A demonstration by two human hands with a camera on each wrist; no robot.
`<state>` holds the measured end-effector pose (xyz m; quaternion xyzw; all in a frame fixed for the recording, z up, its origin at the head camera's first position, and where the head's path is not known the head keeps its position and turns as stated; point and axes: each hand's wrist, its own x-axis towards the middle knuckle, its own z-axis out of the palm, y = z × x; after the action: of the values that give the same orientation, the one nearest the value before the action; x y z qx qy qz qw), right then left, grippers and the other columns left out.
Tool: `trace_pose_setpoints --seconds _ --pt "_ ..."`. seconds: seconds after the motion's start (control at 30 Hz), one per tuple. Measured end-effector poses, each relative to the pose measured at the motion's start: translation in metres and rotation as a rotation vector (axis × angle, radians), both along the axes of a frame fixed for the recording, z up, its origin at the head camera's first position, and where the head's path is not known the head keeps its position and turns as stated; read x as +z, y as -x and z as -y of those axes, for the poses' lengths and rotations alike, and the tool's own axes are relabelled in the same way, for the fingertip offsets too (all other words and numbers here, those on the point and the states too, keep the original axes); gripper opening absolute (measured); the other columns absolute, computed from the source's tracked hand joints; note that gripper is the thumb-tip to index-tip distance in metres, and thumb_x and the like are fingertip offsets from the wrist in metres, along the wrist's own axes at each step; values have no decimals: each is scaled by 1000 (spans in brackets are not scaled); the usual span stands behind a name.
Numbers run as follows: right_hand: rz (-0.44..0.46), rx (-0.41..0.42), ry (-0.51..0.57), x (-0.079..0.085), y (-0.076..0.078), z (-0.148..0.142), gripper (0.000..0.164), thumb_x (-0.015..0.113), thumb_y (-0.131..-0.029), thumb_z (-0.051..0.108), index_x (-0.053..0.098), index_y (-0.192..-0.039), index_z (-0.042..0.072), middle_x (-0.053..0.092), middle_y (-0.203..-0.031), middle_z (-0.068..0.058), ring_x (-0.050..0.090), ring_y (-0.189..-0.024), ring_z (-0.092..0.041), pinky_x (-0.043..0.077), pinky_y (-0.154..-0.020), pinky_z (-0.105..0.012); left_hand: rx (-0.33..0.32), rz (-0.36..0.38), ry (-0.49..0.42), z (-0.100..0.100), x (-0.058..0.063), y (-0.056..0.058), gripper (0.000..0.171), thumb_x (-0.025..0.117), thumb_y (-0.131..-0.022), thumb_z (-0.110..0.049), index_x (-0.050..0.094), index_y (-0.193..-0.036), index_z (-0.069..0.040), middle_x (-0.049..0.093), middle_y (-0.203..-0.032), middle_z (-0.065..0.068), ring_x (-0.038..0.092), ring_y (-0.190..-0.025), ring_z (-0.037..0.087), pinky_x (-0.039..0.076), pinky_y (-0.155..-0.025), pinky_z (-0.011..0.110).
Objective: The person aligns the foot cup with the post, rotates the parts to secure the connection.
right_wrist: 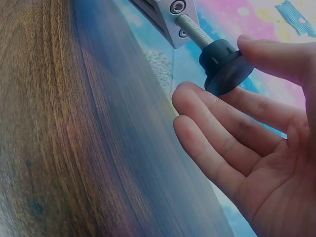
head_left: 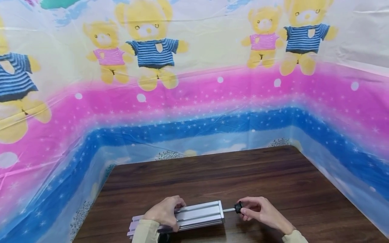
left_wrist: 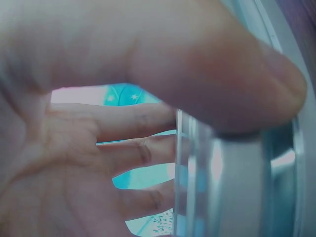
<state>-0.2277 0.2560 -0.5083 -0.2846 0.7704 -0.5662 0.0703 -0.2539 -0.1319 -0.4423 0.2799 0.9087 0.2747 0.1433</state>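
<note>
Your left hand (head_left: 163, 212) lies over a long silver profile (head_left: 202, 215) on the near part of the desk (head_left: 243, 175). Its grip is spread to the profile's width and has firm hold of it: the thumb on the near side, the fingers on the far side. The grooved profile runs left to right, slightly tilted in your view, and its left end shows past your wrist. You cannot tell how much of its underside touches the desk.

At the profile's right end, a flat end plate (head_left: 221, 210) bears screw heads (right_wrist: 178, 6), and a threaded rod (right_wrist: 194, 30) sticks out from it to the right. The rod carries a black knob (head_left: 238, 207), well apart from the plate, with bare thread between. Your right hand (head_left: 263, 211) has its grip nearly closed there, thumb and forefinger pinching the knob, while the other fingers are loosely bent beneath it.

Beside your left cuff (head_left: 145, 231), at the near edge of your view, is a dark object (head_left: 164, 238), mostly hidden. Beyond the desk's far, left and right edges hangs a sheet (head_left: 188, 87) printed with teddy bears over pink and blue bands.
</note>
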Motion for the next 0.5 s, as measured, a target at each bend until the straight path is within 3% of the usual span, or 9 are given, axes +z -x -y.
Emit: trace_pose_setpoints --seconds 0.13,0.23,0.37,0.5 --pt "23 6 -4 -1 1 1 40 56 -103 14 56 -130 -15 74 -95 -24 75 -77 -23 60 -68 -45 -16 -3 -11 1 -1 0 61 81 -49 2 69 -108 -11 62 -109 2 57 -93 20 49 -76 34" --pt "36 2 -11 -2 1 1 42 55 -103 15 55 -131 -16 74 -95 -24 75 -76 -25 60 -68 -46 -17 12 -13 1 -2 1 61 81 -50 2 69 -108 -11 62 -109 2 55 -91 17 48 -76 34" --pt "23 -7 -15 -3 2 2 39 55 -103 15 57 -130 -13 75 -94 -22 75 -75 -24 60 -68 -44 -6 23 -5 2 -3 1 61 81 -51 1 70 -109 -13 64 -122 11 61 -112 33 50 -82 40" --pt "17 -10 -8 -3 1 4 34 55 -103 14 58 -129 -9 73 -95 -23 74 -76 -22 60 -68 -42 -5 16 -10 3 -3 0 60 82 -51 1 70 -108 -12 64 -127 17 52 -131 45 50 -87 45"
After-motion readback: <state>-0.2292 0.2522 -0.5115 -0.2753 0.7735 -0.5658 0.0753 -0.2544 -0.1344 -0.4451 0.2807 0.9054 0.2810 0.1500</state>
